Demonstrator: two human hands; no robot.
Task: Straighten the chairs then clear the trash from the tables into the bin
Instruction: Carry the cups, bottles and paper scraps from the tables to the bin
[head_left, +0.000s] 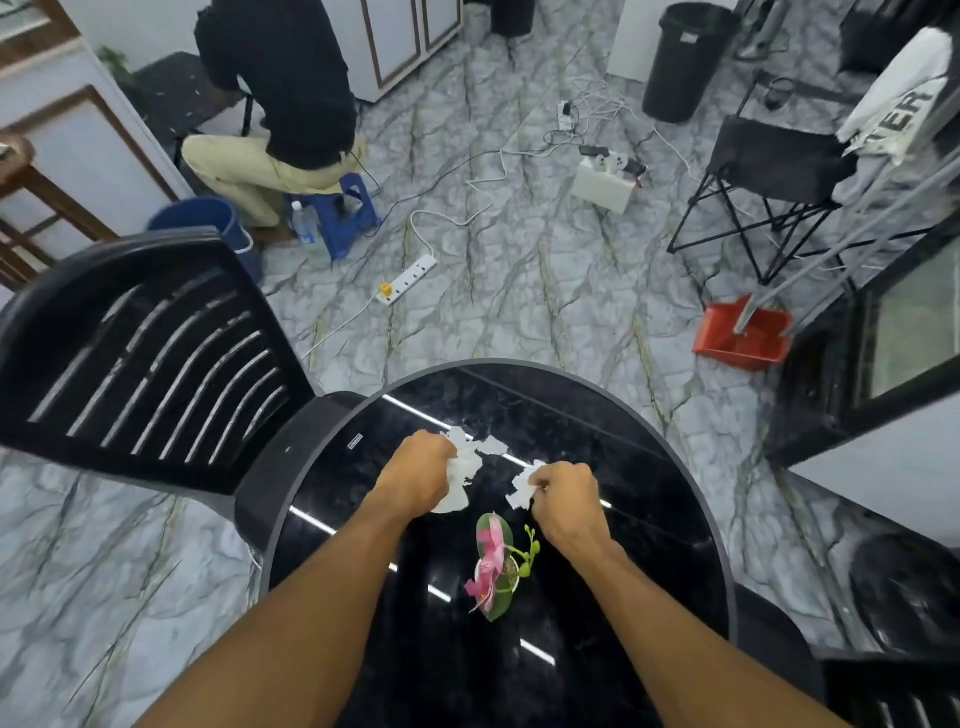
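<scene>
Head view: both hands were over a round black table (639, 457).
Left hand (415, 475): fingers curled round a crumpled tissue (460, 486) lying on the tabletop.
Right hand (563, 499): fingers curled, pinching a paper scrap (521, 488).
Loose scrap (493, 445): lay on the table just beyond the tissue.
Flower (491, 564): stood beside the right wrist.
Chair (171, 260): stood at the table's left edge.
Bin (685, 62): stood well apart, across the floor.

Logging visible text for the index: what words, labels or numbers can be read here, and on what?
"ER": black letters, partly folded away, on the white cloth over the folding chair.
Too small to read: the sticker on the black table.
Blurred, unreadable: the label on the black bin.
</scene>
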